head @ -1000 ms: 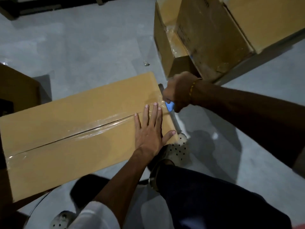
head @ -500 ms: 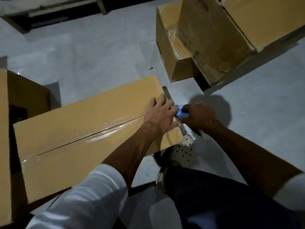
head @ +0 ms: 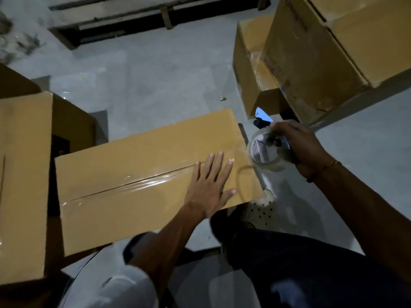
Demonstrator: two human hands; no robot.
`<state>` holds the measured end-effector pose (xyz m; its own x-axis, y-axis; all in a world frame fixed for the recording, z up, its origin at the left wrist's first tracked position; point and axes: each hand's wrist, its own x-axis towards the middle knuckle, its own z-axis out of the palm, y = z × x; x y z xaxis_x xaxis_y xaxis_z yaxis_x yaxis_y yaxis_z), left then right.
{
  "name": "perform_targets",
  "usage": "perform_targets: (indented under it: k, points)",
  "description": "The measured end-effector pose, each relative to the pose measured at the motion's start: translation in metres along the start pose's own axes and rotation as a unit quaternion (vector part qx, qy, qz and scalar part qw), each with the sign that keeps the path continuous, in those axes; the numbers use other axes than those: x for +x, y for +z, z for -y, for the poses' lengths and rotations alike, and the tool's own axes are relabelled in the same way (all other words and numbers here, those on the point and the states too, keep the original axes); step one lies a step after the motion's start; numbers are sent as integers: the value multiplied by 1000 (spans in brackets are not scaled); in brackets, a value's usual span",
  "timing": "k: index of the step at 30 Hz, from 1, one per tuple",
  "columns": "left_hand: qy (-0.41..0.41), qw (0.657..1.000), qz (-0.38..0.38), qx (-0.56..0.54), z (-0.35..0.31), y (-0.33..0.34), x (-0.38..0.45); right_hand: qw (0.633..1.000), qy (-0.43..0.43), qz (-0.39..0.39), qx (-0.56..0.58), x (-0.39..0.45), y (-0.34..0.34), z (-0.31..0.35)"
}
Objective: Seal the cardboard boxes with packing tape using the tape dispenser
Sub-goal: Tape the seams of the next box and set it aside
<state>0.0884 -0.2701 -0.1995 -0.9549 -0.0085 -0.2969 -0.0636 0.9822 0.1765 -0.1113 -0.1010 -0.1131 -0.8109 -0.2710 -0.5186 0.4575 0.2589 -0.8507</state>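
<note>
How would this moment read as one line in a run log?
left hand: flat on taped box | right hand: holding tape dispenser just off box's right end | centre seam: taped

Grey floor (head: 155,85), perforated white shoe (head: 262,210)

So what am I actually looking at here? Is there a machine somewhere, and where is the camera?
No machine here: a person works with bare hands, and the single camera sits on their head, looking down.

The left hand lies flat, fingers spread, on a long cardboard box whose centre seam is already covered by a shiny strip of clear tape.

The right hand holds the tape dispenser, with its roll of clear tape, just off the box's right end; a blue part pokes out above it.

More cardboard boxes stand on the grey floor beyond, and another sits at the left. The person's dark trouser leg and a perforated shoe show below.
</note>
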Motion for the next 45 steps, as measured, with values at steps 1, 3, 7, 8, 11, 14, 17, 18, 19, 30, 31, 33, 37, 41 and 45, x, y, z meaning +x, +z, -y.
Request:
perform_targets:
  k: [1,3,7,8,11,14,17,18,19,30,31,33,37,41,45]
  points:
    - [-6,1000,-4,2,6,6,-20,1000,-1,18,3,-5,3,9]
    - [-48,999,-6,0,24,15,-60,998,-5,62,-3,-19,14,29]
    - [-269,962,-19,-42,90,13,-135,989,-33,131,-58,-57,41,67]
    - [-332,941,-21,-55,110,10,-152,985,-38,153,-74,-67,49,76]
    - [-483,867,-19,-120,162,1,-201,971,-50,204,-117,-95,76,97]
    - [-515,834,-4,-198,189,4,-230,965,-59,218,-132,-120,109,109]
    - [-531,810,20,-247,196,12,-241,968,-57,219,-111,-140,138,113]
    - [-543,796,25,-265,196,13,-243,968,-56,222,-99,-147,145,114]
    - [-553,785,27,-278,196,13,-245,968,-58,227,-92,-152,150,114]
    - [-563,768,43,-303,109,-18,-218,968,-46,242,-49,-173,162,104]
    - [-548,771,43,-321,91,-20,-205,968,-39,244,-43,-175,162,104]
    - [-522,768,52,-366,58,-21,-177,969,-22,243,-36,-177,160,102]
    - [-492,752,79,-432,36,-34,-158,966,-12,248,-74,-176,162,97]
    - [-434,784,127,-425,64,-55,-177,955,-27,273,-114,-180,171,94]
    - [-434,674,23,-597,87,-98,-184,935,-57,312,-157,-186,188,93]
